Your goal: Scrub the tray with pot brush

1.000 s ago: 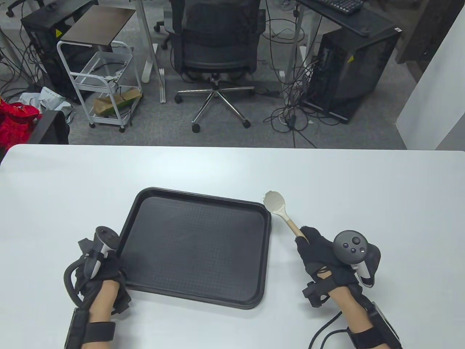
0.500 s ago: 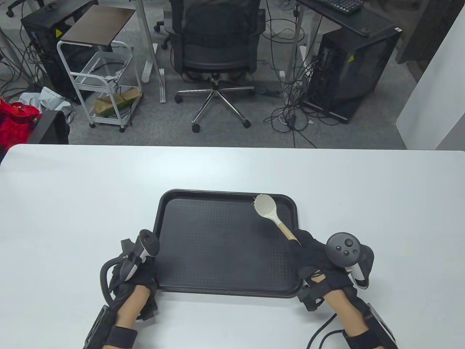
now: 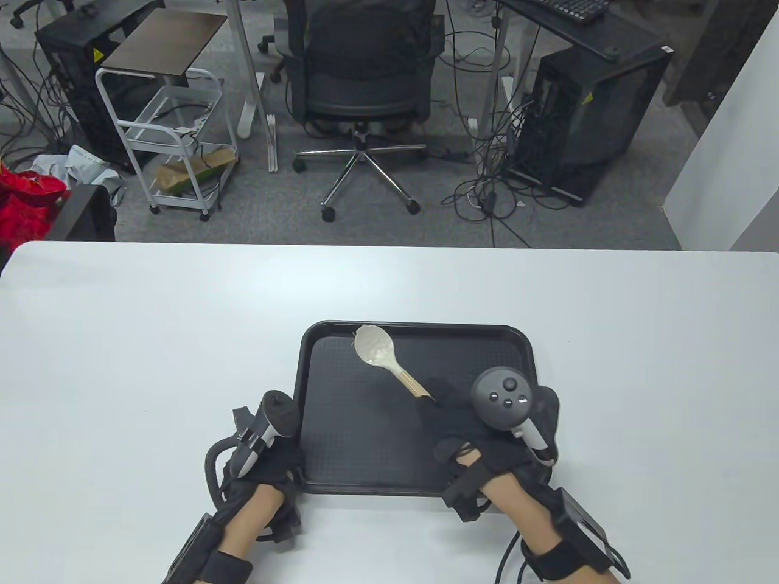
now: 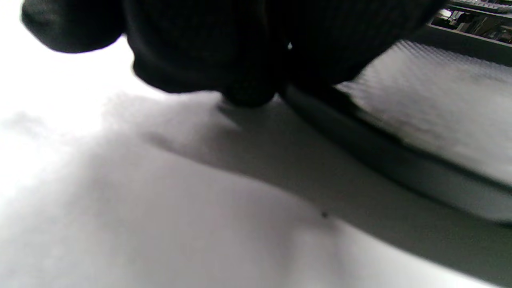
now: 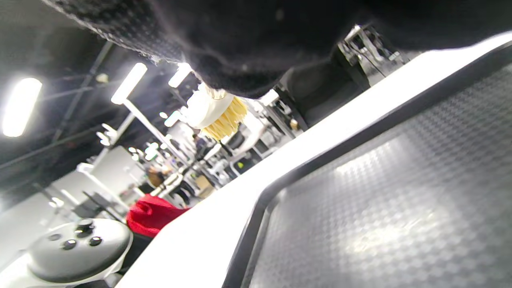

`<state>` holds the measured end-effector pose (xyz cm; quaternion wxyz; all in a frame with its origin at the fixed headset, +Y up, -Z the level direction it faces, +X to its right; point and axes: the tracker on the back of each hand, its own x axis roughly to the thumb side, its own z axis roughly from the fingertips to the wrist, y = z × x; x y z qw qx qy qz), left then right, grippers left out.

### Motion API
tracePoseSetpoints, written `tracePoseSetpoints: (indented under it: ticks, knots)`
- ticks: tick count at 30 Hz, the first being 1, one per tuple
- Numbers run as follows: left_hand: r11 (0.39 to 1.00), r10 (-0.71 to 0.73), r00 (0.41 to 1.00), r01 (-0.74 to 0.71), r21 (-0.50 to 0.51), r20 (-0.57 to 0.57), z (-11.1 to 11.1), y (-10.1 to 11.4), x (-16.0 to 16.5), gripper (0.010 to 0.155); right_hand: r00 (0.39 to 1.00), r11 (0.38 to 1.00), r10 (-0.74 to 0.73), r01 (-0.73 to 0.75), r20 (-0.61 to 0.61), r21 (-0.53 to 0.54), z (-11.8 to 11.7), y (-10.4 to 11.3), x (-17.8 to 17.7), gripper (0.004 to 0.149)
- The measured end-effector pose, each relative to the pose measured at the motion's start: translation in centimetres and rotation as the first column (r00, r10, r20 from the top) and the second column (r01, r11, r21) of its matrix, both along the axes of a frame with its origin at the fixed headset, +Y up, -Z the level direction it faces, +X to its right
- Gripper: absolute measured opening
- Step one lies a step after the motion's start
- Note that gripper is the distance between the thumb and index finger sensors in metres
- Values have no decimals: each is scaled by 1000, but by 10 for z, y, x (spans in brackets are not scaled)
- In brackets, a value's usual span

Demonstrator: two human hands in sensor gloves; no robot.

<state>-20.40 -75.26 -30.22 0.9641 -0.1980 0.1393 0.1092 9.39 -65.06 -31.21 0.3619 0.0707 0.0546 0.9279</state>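
A black textured tray (image 3: 426,329) lies on the white table near the front edge. My left hand (image 3: 268,468) grips its near-left corner; in the left wrist view my gloved fingers (image 4: 240,52) sit against the tray rim (image 4: 380,152). My right hand (image 3: 453,426) is over the tray and grips the wooden handle of the pot brush (image 3: 374,350). The brush's white head points far-left over the tray's far-left part. The right wrist view shows the brush's yellow bristles (image 5: 218,114) facing down above the tray floor (image 5: 380,208). I cannot tell whether they touch it.
The white table (image 3: 122,340) stretches around the tray on all sides. Beyond its far edge are an office chair (image 3: 362,73), a white cart (image 3: 170,134) and computer towers on the floor.
My left hand slid the tray to the right and squared it up. My right hand moved left with the brush, from beside the tray to over its far-left part.
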Motion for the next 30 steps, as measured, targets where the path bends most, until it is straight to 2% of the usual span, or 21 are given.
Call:
tracePoseSetpoints:
  ticks: [3, 7, 11, 15, 21, 24, 30]
  knots:
    - [1000, 29, 1000, -30, -8, -9, 0, -1, -3, 61, 999, 994, -18, 22, 38, -111, -27, -17, -25, 54]
    - [999, 52, 999, -52, -10, -16, 0, -2, -4, 61, 996, 980, 1, 16, 86, -199, -50, -42, -48, 54]
    - [998, 56, 998, -56, -17, -9, 0, -2, -4, 61, 994, 977, 5, 20, 113, -214, -66, -68, -65, 54]
    - [998, 62, 998, -62, -19, -10, 0, -2, -4, 60, 996, 977, 23, -3, 87, -214, -71, -83, -80, 54]
    - [998, 55, 998, -55, -19, -7, 0, -2, -4, 60, 994, 978, 63, -44, 91, -203, -77, -97, -97, 54]
    - [998, 57, 998, -57, -19, -5, 0, -2, -4, 60, 990, 983, 81, -61, 115, -171, -79, -97, -97, 53]
    - [998, 60, 998, -60, -18, -3, 0, -2, -4, 60, 982, 980, 120, -93, 148, -176, -83, -93, -91, 53]
